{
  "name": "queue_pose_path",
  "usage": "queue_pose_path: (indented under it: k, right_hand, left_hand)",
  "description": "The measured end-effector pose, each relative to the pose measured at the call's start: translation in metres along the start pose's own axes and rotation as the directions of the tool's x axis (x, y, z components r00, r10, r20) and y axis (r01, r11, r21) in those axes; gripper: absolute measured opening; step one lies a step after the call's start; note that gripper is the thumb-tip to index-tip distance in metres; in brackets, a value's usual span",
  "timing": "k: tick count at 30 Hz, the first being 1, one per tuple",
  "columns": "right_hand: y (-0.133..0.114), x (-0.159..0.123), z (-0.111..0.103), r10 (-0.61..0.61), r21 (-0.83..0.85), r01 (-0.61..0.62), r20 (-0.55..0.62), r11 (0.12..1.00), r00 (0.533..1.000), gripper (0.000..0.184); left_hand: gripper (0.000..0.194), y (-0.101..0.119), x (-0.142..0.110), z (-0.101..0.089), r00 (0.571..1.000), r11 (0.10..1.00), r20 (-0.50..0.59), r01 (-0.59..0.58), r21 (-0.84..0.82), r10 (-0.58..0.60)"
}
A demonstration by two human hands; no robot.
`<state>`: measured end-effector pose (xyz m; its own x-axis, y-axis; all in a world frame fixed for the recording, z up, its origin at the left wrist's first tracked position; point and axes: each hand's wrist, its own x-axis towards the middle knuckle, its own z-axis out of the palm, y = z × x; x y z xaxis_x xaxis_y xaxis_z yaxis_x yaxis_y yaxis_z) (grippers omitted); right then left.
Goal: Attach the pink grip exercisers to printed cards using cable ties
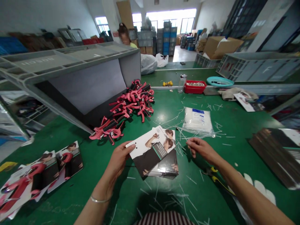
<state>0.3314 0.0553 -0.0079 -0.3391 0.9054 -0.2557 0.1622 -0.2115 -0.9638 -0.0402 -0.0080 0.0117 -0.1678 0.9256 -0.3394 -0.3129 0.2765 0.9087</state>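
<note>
My left hand [122,157] grips a printed card [147,153] by its left edge, thumb on top near two punched holes. The card is tilted over a stack of similar cards [173,162]. To the right, my right hand [199,148] is closed in a pinch with a thin white cable tie at its fingertips. Just beyond it lies a clear bag of white cable ties [198,120], with loose ties scattered around. A heap of red and black hand grippers with springs [133,100] lies behind the stack, spilling from a grey crate [98,78] on its side.
At left, cards with red hand grippers attached [47,172] overlap. Yellow-handled pliers [217,178] and a white glove [257,190] lie by my right forearm. A card stack [276,153] stands right. Farther back are a red tray [195,87], a glass bottle [182,83] and a person [125,37].
</note>
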Motion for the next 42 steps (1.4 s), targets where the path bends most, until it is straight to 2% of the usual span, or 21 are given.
queue_pose_path:
  k: [7,12,16,19,24,27,31,38,42]
  right_hand:
    - [-0.024,0.026,0.047,-0.118,0.053,0.116,0.048,0.992,0.992,0.030]
    - [-0.033,0.036,0.073,-0.146,0.017,0.145,0.045,0.989,0.988,0.028]
    - [-0.044,0.042,0.092,-0.159,0.108,0.147,0.116,0.983,0.980,0.027]
    - [-0.057,0.046,0.109,-0.193,0.137,0.178,0.103,0.974,0.976,0.026]
    - [-0.073,0.049,0.134,-0.270,0.020,0.269,0.070,0.963,0.960,0.027]
    - [-0.072,0.047,0.142,-0.344,-0.061,0.345,0.030,0.937,0.939,0.025]
    - [-0.064,0.050,0.149,-0.356,-0.048,0.356,0.006,0.933,0.934,0.022]
    - [-0.046,0.071,0.156,-0.431,-0.203,0.430,0.041,0.880,0.901,0.025]
    - [-0.036,0.080,0.163,-0.415,-0.249,0.424,0.093,0.871,0.905,0.023]
  left_hand:
    - [0.042,-0.018,0.006,0.005,0.989,0.994,0.146,0.005,0.114,-0.022]
    - [0.041,-0.023,0.012,0.003,0.988,0.998,0.150,-0.037,0.055,0.028]
    - [0.042,-0.022,0.013,0.002,0.981,0.998,0.188,-0.035,-0.059,0.046]
    - [0.041,-0.022,0.012,0.005,0.982,0.994,0.170,-0.074,-0.078,0.086]
    - [0.037,-0.020,0.011,0.012,0.976,0.992,0.182,-0.116,-0.041,0.121]
    - [0.037,-0.019,0.010,0.014,0.979,0.993,0.165,-0.119,-0.019,0.121]
    - [0.036,-0.019,0.012,0.013,0.985,0.993,0.133,-0.117,0.033,0.112]
    - [0.034,-0.031,0.029,0.001,0.989,0.994,0.105,-0.110,0.013,0.108]
    - [0.040,-0.045,0.037,-0.007,0.989,0.995,0.110,-0.093,-0.042,0.097]
